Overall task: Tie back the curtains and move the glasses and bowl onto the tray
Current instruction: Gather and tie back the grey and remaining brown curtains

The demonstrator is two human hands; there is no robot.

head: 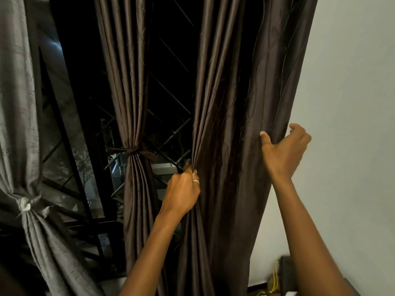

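Note:
A dark brown curtain (241,103) hangs loose at the right of the window. My left hand (183,189), with a ring on one finger, pinches the curtain's left edge into gathered folds. My right hand (284,150) grips its right edge beside the wall, thumb in front and fingers curled behind the cloth. A second brown curtain (128,82) in the middle is tied at the waist by a fabric band (132,151). At the far left a grey curtain (17,103) is knotted low down (27,205). No glasses, bowl or tray are in view.
A dark window with a diagonal metal grille (171,60) lies behind the curtains. A pale wall (352,103) fills the right. At the bottom right stand a dark box (287,272) and yellow cables (274,283).

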